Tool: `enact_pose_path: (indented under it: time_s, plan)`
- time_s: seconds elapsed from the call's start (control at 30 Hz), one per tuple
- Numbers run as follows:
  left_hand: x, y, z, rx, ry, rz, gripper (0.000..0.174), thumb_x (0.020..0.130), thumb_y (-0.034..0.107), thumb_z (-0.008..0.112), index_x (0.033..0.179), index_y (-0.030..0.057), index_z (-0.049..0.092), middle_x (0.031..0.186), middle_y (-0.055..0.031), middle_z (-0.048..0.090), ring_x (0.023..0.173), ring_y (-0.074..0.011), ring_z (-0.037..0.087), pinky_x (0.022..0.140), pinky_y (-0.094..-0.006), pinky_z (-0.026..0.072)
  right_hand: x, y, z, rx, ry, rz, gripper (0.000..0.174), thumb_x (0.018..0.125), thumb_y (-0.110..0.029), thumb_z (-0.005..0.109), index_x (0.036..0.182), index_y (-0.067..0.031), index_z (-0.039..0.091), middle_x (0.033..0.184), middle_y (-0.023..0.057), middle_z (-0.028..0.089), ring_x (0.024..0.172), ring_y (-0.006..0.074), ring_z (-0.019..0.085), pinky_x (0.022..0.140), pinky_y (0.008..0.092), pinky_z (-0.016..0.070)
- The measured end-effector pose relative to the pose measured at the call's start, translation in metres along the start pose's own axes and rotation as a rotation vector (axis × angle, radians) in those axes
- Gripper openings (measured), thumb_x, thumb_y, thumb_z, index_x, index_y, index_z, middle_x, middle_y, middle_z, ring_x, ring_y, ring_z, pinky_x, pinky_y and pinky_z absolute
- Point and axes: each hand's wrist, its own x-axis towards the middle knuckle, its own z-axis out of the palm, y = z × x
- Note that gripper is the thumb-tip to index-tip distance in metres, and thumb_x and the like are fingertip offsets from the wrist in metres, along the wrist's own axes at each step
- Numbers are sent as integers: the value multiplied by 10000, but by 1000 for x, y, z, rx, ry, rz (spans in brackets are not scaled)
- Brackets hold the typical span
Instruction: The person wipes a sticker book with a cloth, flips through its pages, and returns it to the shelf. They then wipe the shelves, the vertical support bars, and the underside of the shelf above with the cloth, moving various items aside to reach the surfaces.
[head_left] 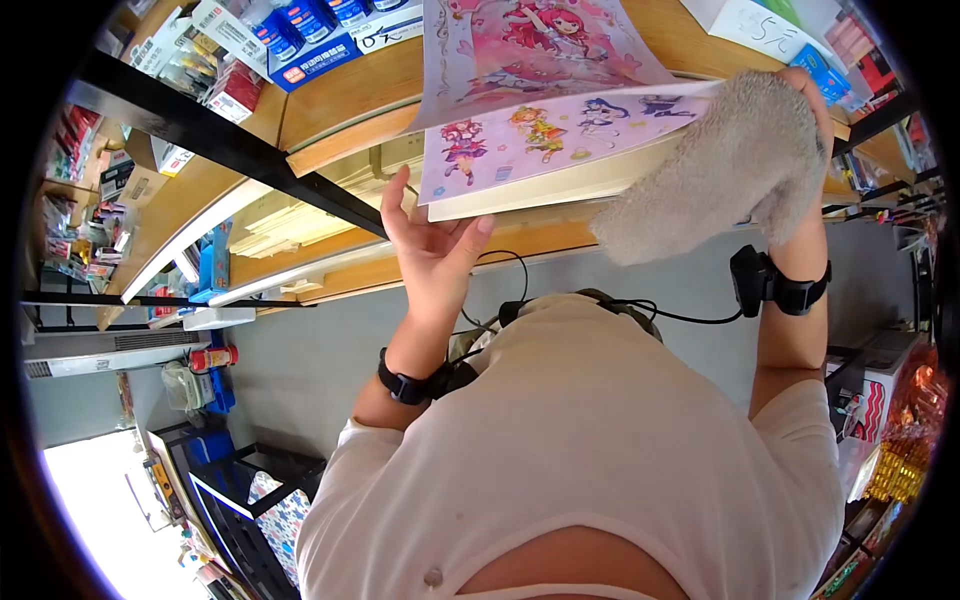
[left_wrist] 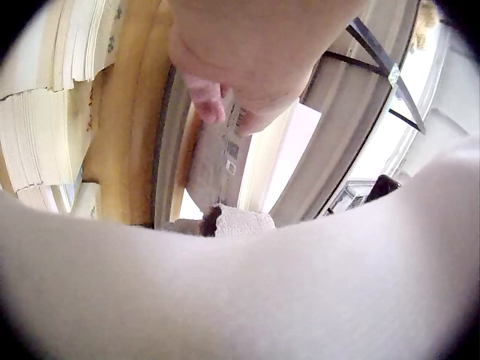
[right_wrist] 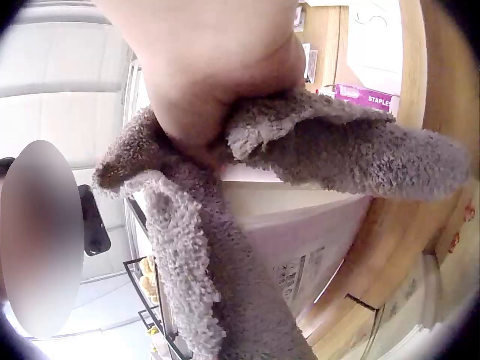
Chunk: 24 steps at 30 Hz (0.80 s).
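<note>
A thick book [head_left: 575, 140] with a pink cover of cartoon characters juts over the shelf's front edge, its cream page edges facing down. Behind it spreads a larger pink picture panel [head_left: 530, 45]. My left hand [head_left: 430, 240] is at the book's left corner, fingers extended and thumb apart; in the left wrist view the fingers [left_wrist: 206, 101] overlap the cover beside a barcode. A fluffy grey cloth [head_left: 725, 165] drapes over the book's right end. My right hand [right_wrist: 217, 82] grips this cloth, which hides most of the fingers in the head view.
Blue-capped bottles [head_left: 310, 20] stand in a box at the back left. A white box [head_left: 760, 35] with a handwritten price is at the back right. Paper stacks [head_left: 290, 220] fill the lower shelf. A black metal post [head_left: 230, 150] stands left of my left hand.
</note>
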Motion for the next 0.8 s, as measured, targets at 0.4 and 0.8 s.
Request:
enact_pose_path:
  time_s: [0.4,0.8]
  plan:
    - [-2,12,-9,69,-72,-6,399,907,143,471,1252,18,314,1164,-184,489,888,-254,608,720,-333,510,2,2,-7,3,22,-110,111,881,-103,498,954,-19,503,876,55,590,759,130,577,677,246,482]
    - [0,13,-8,6,-60,-72,523,847,93,593,1257,45,270,1172,-159,472,906,-204,578,720,-294,471,-26,17,-7,-642,250,-54,197,801,-15,602,926,-45,453,909,62,556,790,129,552,730,270,494]
